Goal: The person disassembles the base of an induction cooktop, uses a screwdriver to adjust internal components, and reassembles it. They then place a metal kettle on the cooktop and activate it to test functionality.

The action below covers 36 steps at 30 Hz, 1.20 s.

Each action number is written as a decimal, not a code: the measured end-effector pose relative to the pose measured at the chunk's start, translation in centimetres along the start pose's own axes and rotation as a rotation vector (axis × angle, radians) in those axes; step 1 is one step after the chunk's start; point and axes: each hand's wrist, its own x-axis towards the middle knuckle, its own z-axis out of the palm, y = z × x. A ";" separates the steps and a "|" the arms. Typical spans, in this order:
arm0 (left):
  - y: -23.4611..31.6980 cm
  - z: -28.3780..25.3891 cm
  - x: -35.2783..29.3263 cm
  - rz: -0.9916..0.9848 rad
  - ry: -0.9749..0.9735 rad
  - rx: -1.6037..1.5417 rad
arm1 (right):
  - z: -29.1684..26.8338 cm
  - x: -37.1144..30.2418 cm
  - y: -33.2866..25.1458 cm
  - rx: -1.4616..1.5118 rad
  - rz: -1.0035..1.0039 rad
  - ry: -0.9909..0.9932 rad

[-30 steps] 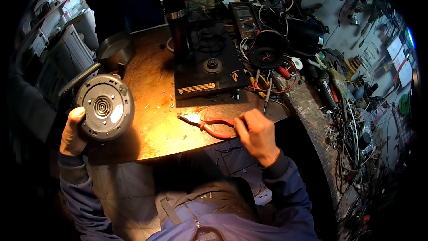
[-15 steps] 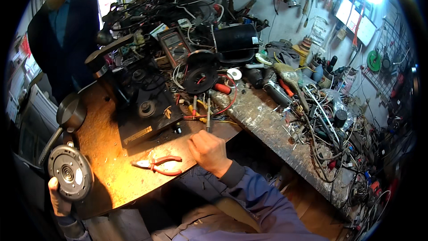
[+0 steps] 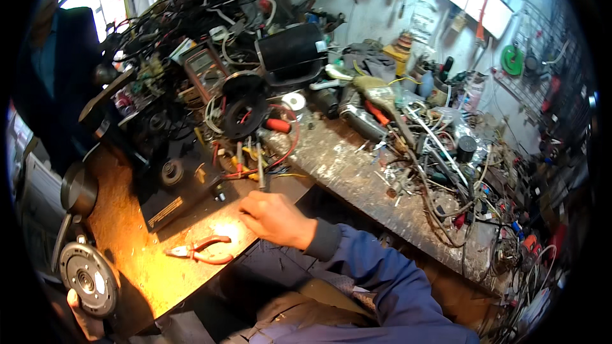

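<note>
At the lower left, my left hand [image 3: 83, 317] grips a round dark disc with concentric rings on its face [image 3: 87, 280], thumb on its edge. My right hand [image 3: 279, 220] hovers by the front edge of the wooden table [image 3: 118, 210], its fingers curled together; whatever they hold, if anything, is hidden. Just beyond those fingers lies a slim, grey-handled tool [image 3: 261, 165]. Between my hands, red-handled pliers [image 3: 194, 250] rest with handles spread. Behind them sits a black flat appliance body [image 3: 172, 204] with a round metal coupling [image 3: 171, 171] on top.
A metal pot [image 3: 80, 189] stands at the table's left. Further back are a multimeter [image 3: 205, 75], a black cylindrical housing [image 3: 290, 57] and tangled cables [image 3: 191, 9]. Tools and wires crowd the worn bench [image 3: 357, 185] at right. A person in dark clothes [image 3: 70, 76] stands at far left.
The view has swung right, so the bench things sit further left in it. Relative to the table, my right hand has drawn slightly right. My left hand still holds the disc.
</note>
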 end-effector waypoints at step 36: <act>0.1 0.5 -1.3 -0.024 0.105 -0.021 | 8.0 4.5 -9.0 0.278 0.055 -0.114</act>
